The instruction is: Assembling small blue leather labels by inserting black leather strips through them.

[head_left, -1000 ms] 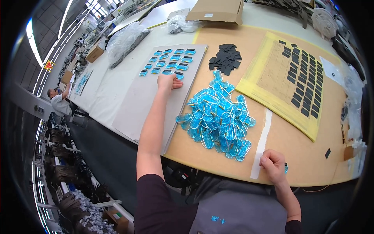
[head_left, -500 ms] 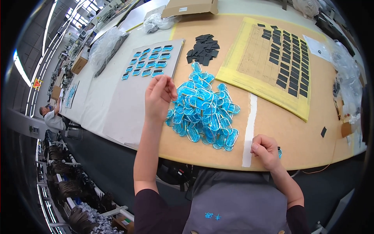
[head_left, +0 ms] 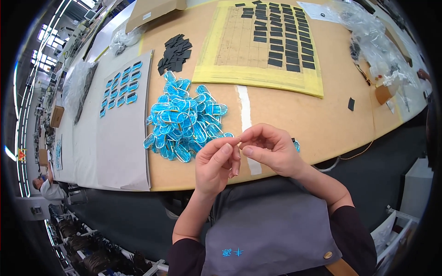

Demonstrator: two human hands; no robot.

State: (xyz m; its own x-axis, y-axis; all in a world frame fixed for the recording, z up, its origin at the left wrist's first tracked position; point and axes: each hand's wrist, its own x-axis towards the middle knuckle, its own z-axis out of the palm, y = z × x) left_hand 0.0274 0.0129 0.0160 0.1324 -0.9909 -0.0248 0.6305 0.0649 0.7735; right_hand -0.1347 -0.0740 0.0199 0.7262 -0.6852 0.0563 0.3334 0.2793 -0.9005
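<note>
My left hand (head_left: 215,163) and my right hand (head_left: 269,149) meet above the table's near edge, fingertips pinched together on something too small to make out. A sliver of a blue piece (head_left: 297,146) shows behind my right hand. Just beyond my left hand lies a heap of blue oval pieces (head_left: 184,119). To its left a grey board (head_left: 124,129) carries rows of the same blue pieces (head_left: 120,87).
A yellow gridded sheet (head_left: 258,69) with rows of black rectangles lies at the far centre. A pile of black pieces (head_left: 175,53), a cardboard box (head_left: 154,11) and clear plastic bags (head_left: 373,41) sit around it. Another person (head_left: 46,186) is at far left.
My left hand has drawn back from the grey board to my right hand at the near edge. The view has shifted closer to the table.
</note>
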